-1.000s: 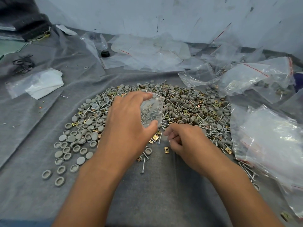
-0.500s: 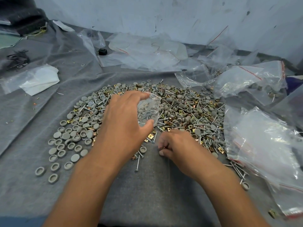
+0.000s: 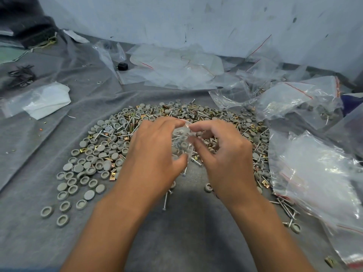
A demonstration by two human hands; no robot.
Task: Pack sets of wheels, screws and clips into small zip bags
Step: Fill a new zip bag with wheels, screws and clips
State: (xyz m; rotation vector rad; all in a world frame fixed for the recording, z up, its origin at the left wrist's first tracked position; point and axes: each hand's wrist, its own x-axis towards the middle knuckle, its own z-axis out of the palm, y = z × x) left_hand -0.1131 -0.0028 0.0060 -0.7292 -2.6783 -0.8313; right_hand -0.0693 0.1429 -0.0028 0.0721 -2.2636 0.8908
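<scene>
Both hands hold one small zip bag [image 3: 181, 142] up over the pile. Left hand [image 3: 155, 152] curls round the bag's left side, thumb at the bottom. Right hand [image 3: 225, 154] pinches the bag's top edge w/ thumb & finger. Screws show inside the bag. Under the hands lie grey wheels [image 3: 86, 169], screws [image 3: 165, 201] & gold clips [image 3: 113, 175] on a grey cloth [image 3: 176, 242]. Big clear bags [image 3: 314, 177] sit at the right.
</scene>
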